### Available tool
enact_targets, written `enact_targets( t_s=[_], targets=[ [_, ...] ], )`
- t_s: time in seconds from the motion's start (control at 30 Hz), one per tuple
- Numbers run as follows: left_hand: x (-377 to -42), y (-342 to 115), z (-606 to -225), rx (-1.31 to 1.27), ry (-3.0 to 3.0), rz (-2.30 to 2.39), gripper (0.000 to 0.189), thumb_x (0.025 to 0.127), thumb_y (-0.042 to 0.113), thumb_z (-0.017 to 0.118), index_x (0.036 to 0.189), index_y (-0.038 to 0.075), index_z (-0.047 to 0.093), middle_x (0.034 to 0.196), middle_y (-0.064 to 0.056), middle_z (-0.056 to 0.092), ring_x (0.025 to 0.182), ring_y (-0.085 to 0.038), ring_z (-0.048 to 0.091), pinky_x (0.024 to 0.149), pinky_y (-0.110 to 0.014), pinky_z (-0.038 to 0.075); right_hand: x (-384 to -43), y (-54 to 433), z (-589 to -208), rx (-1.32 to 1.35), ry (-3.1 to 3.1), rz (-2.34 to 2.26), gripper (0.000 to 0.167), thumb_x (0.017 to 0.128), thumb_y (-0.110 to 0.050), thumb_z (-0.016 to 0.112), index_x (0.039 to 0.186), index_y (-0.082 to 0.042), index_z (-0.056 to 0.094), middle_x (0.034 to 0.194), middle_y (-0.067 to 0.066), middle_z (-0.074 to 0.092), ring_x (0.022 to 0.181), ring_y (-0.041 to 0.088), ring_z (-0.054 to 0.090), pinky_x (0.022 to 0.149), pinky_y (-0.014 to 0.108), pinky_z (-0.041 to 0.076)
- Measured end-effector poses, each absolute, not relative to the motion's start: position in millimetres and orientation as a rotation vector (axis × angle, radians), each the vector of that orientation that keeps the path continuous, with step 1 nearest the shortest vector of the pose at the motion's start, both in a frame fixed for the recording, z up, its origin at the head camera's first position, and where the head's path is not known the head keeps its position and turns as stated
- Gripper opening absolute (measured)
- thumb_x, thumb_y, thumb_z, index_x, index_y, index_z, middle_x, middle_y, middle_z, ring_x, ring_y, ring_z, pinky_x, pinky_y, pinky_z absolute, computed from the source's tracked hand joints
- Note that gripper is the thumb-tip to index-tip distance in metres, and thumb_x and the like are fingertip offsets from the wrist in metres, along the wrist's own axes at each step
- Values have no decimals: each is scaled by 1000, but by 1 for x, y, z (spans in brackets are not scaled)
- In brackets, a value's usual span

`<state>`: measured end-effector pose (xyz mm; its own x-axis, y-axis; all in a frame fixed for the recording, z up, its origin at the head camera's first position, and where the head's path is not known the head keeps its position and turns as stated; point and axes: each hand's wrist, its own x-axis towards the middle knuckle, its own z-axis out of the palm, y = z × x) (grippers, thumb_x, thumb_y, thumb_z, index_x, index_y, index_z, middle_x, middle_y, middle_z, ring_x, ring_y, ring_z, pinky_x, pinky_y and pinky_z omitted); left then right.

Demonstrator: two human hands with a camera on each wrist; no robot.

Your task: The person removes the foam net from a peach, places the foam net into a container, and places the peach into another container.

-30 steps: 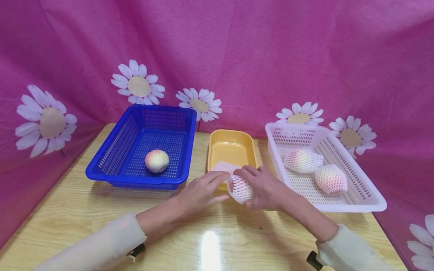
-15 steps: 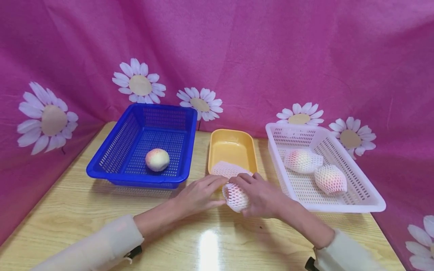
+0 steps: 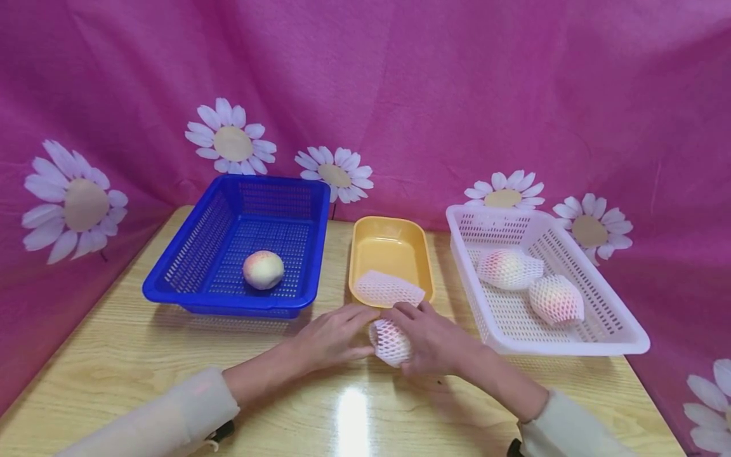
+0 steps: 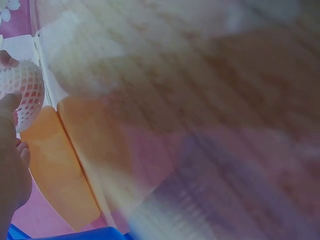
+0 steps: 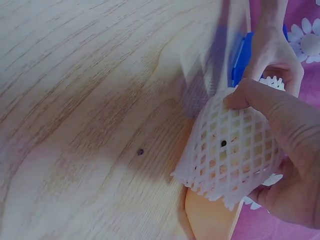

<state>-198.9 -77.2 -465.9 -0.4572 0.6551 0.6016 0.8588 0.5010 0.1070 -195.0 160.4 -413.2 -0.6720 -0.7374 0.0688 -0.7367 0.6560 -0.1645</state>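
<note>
A peach in a white foam net is held between both hands over the table, in front of the yellow tray. My right hand grips its right side; the right wrist view shows the thumb pressed on the net. My left hand has thumb and fingers around the net's left end, where part of the fruit shows through the opening. An empty foam net lies flat in the near part of the yellow tray. In the left wrist view, the netted peach is at the left edge.
At left, a blue basket contains one bare peach. The white basket at right has two netted peaches, one behind and one nearer. A pink flowered cloth hangs behind the wooden table.
Both hands and the netted peach have moved toward the person and slightly left, away from the yellow tray. The loose net in the tray is now more fully visible.
</note>
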Motion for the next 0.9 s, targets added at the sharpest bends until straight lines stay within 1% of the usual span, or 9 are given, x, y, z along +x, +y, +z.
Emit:
enact_targets(
  t_s=[0.17, 0.33, 0.53, 0.73, 0.9],
  targets=[
    [-198, -79, -468, -1231, -2304, -554, 65, 79, 34, 85, 130, 2, 60, 119, -11, 66, 108, -22, 65, 91, -31, 54, -195, 158, -415, -1304, 2875, -254, 89, 60, -27, 89, 138, -18, 49, 123, 2, 56, 97, 28, 53, 75, 40, 55],
    [-197, -81, -470, -1230, -2322, -559, 65, 79, 33, 84, 130, 1, 59, 121, -11, 66, 109, -23, 65, 92, -32, 53, -194, 157, -418, -1337, 2894, -263, 88, 60, -27, 89, 137, -16, 49, 123, 3, 56, 96, 28, 52, 77, 39, 54],
    [-196, -80, -470, -1232, -2318, -545, 63, 79, 34, 84, 127, 1, 60, 118, -10, 66, 106, -22, 65, 91, -30, 54, -192, 155, -423, -1349, 2931, -254, 87, 60, -30, 90, 136, -11, 51, 125, 6, 57, 94, 28, 52, 78, 39, 54],
    [-195, -80, -471, -1230, -2347, -547, 63, 80, 35, 84, 128, 1, 60, 119, -9, 66, 107, -22, 65, 92, -30, 53, -192, 153, -427, -1343, 2950, -212, 87, 61, -33, 89, 136, -10, 50, 125, 7, 56, 95, 29, 52, 83, 42, 53],
    [-194, -81, -470, -1222, -2389, -551, 63, 79, 32, 84, 128, 0, 60, 119, -10, 66, 109, -23, 64, 93, -32, 53, -193, 152, -429, -1364, 2961, -220, 86, 61, -33, 89, 134, -8, 51, 124, 7, 57, 96, 29, 52, 88, 45, 51]
  ],
)
